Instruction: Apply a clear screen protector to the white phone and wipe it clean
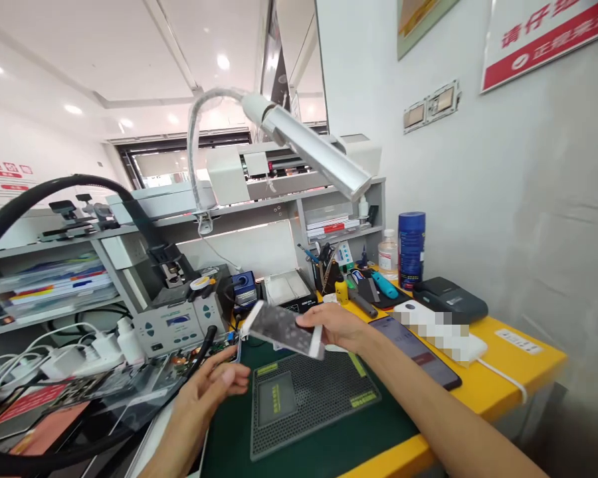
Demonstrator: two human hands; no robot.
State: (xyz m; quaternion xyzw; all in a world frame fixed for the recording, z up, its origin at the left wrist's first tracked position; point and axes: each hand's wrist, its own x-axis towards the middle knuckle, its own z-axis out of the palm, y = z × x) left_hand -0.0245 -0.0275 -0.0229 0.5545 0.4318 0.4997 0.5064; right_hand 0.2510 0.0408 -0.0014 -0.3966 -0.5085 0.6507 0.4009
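My right hand grips a white-framed smartphone by its right end, thumb on the dark, speckled screen. The phone is tilted in the air above a grey perforated work pad on a dark green mat. To the left of the pad, my left hand hangs with its fingers loosely bent and apart, holding nothing. A gap separates it from the phone.
A second phone and a white power strip lie on the yellow desk at right. A grey control unit stands at left, beside a black hose. A lamp overhangs the desk.
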